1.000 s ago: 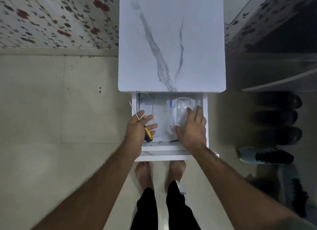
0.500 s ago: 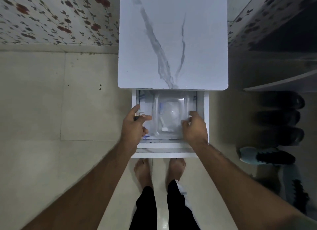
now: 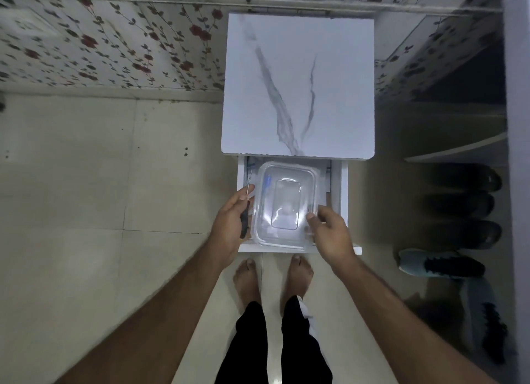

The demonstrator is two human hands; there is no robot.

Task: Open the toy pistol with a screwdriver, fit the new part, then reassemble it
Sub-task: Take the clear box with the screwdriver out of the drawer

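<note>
Centrally, just below mid-frame, a clear plastic container (image 3: 285, 207) is sitting over the open drawer (image 3: 341, 206) of a marble-topped bench (image 3: 298, 82). The left hand (image 3: 229, 226) is lying at the container's left edge, its fingers (image 3: 249, 189) clenching a screwdriver (image 3: 244, 221) whose thin shaft is pointing toward the top of the frame. The right hand (image 3: 329, 234) is gripping the container's lower right rim, fingers curling over the edge. The toy pistol cannot be made out; the contents behind the glossy lid are showing only as a blur. The bench top is overhanging the drawer's rear. Bare feet (image 3: 248, 280) are standing on the tiled floor (image 3: 86, 211) directly below the drawer. Shoes (image 3: 441, 266) are lining the right side of the frame.
</note>
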